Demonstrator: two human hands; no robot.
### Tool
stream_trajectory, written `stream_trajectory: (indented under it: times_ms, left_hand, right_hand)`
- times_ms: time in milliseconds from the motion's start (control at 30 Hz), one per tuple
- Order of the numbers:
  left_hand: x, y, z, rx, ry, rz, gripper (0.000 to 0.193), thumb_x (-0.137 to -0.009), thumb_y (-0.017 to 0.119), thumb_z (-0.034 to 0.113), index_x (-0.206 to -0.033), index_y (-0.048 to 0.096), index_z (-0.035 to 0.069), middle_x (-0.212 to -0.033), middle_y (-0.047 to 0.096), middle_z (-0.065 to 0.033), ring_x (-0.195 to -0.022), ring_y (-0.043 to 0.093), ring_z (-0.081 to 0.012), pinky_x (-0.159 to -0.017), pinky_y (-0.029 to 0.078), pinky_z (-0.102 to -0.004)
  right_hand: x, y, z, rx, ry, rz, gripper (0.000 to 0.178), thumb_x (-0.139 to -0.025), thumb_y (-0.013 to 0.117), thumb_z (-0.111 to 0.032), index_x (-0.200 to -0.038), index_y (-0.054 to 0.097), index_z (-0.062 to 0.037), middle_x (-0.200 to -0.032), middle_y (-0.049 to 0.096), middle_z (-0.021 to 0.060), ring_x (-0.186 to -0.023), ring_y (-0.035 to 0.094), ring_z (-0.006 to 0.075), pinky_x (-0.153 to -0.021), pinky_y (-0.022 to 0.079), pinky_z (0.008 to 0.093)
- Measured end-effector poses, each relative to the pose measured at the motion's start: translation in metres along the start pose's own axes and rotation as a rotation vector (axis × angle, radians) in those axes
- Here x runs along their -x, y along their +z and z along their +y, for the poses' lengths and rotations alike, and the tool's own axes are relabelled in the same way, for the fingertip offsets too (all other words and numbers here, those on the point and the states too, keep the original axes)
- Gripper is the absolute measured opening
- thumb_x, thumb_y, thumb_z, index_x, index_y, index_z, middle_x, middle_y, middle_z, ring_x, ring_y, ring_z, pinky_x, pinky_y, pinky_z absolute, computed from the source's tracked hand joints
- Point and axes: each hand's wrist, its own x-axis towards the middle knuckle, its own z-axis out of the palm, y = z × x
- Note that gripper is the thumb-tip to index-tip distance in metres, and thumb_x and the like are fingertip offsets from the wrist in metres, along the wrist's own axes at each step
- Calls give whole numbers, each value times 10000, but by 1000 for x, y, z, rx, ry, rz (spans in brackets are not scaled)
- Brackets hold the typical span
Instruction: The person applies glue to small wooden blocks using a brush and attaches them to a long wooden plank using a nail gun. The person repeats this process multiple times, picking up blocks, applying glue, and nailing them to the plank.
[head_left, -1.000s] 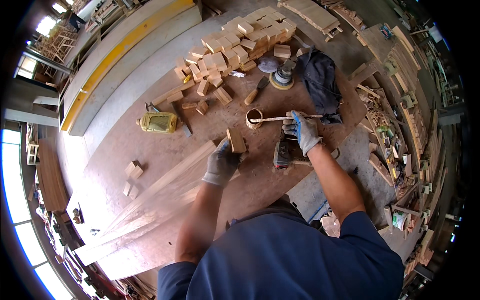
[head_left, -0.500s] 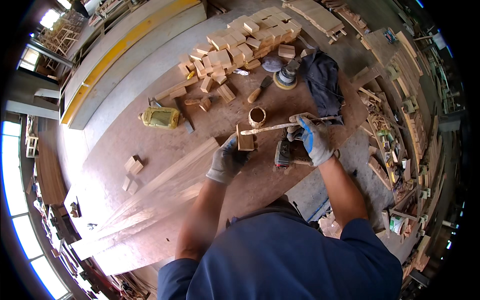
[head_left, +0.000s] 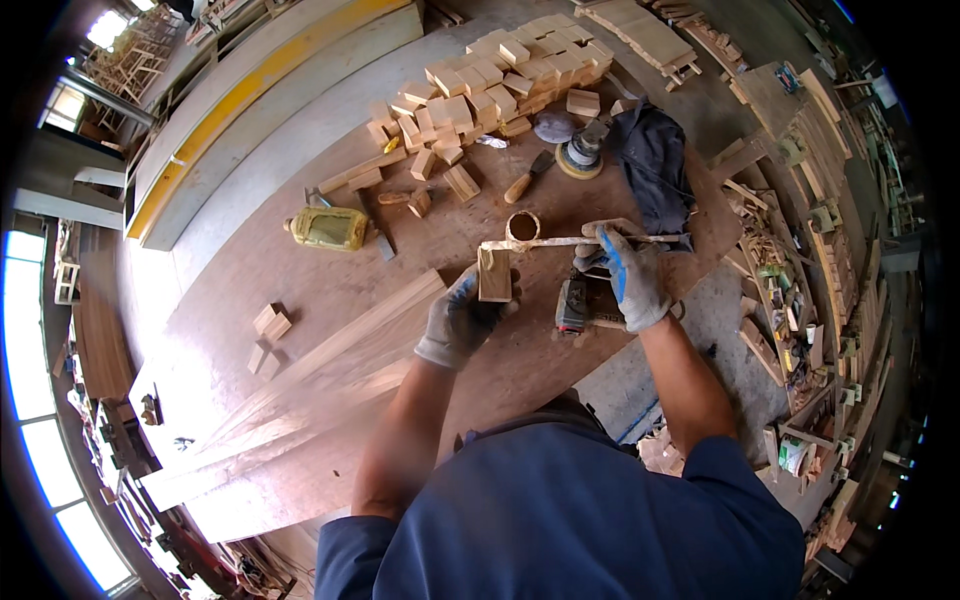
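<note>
My gloved left hand [head_left: 459, 318] is closed around a small wood block [head_left: 494, 276], which stands upright in its fingers. A long thin stick [head_left: 552, 241], pale and crusted at its left end, is pinched in my gloved right hand [head_left: 628, 275]. Its left tip is at the block's top edge; whether they touch I cannot tell. Just behind the stick stands a round crusted pot [head_left: 523, 226] with dark contents. Under my right hand lies a black and red cordless tool [head_left: 573, 305], partly hidden.
Small wood blocks [head_left: 470, 92] are heaped at the table's far side. Nearby lie a sander [head_left: 582, 152], a dark cloth [head_left: 652, 160], a wood-handled tool [head_left: 530, 178], a hammer [head_left: 377, 228] and a yellowish bottle [head_left: 328, 228]. Long boards [head_left: 330, 365] lie left of my hands.
The block has turned in my left hand, so a different face shows. The stick's left tip has shifted up to the block's top edge. My view has moved slightly.
</note>
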Motion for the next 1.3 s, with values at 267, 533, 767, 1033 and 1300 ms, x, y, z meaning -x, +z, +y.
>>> stream_trajectory:
  times_ms: [267,533,767,1033,1300]
  left_hand:
    - [-4,-17,-4,57,65,85,558,-1076,602,323,-1531,484,22,-1439,616,-231,-1269,640,-373,-1049,567,-522]
    - [-2,-10,-3,39,74,67,557,-1074,605,320,-1528,479,22,-1459,594,-240,-1284,628,-379,-1093,538,-551]
    - [6,0,3,33,17,-12,574,-1052,647,323,-1522,494,30,-1408,628,-239,-1252,641,-373,-1040,563,-536]
    - [11,4,3,-1,63,51,516,-1082,559,327,-1495,524,20,-1345,664,-213,-1158,670,-353,-963,573,-485]
    - [11,0,7,-71,96,69,525,-1085,556,348,-1496,521,23,-1376,645,-197,-1202,650,-340,-974,568,-483]
  right_hand:
    - [31,6,-13,203,-32,-181,208,-1051,664,-180,-1071,732,15,-893,748,102,-768,730,136,-684,632,294]
    - [24,-1,-14,202,-18,-206,231,-1056,649,-184,-1085,724,33,-895,745,102,-753,729,140,-725,635,296]
    - [7,6,-7,216,-168,-116,230,-1079,642,-183,-1130,736,21,-973,760,89,-846,745,151,-771,638,304]
    - [19,7,-20,275,-190,-200,233,-1065,667,-175,-1120,747,36,-976,765,99,-874,743,146,-791,634,304]
    - [32,-9,-31,232,20,-374,176,-1027,647,-81,-1072,757,48,-937,757,102,-873,721,130,-803,613,303]
